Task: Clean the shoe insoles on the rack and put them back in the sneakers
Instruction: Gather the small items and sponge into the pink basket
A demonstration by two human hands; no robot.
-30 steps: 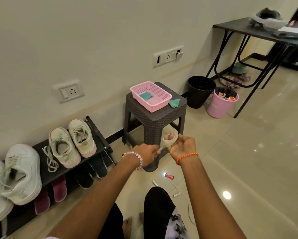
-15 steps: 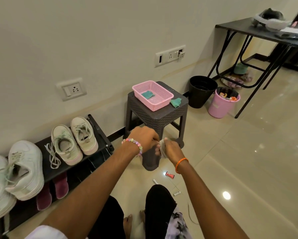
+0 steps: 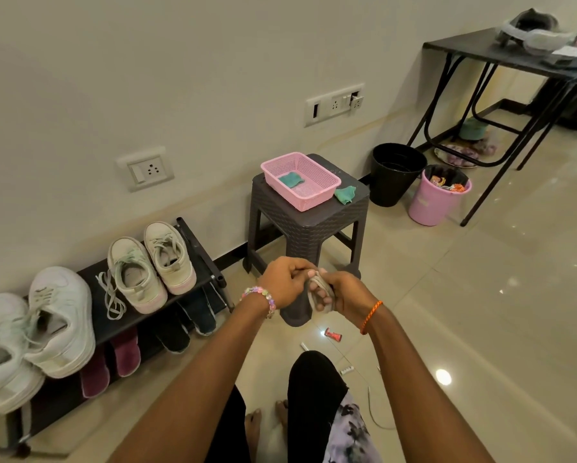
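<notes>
Folded tighter than a second ago, the pale insole (image 3: pixel 318 289) sits curled in the right hand (image 3: pixel 339 294), fingers wrapped round it; the left hand (image 3: pixel 285 282) pinches its edge at nine o'clock. Likely wiping continues; the sneakers (image 3: pixel 150 265) wait on the rack (image 3: pixel 140 315) at nine o'clock.

Soft, warm indoor light fills the room, fairly even and a little dim. Right of the right hand (image 3: pixel 342 292), the glossy floor (image 3: pixel 481 312) throws back a bright round glare spot and small sparkles, probably from ceiling lamps. Shadows pool under the stool (image 3: pixel 309 225) beyond the hands. The wide lens bends the wall and stretches the edges. The fingers look slightly blurred.
</notes>
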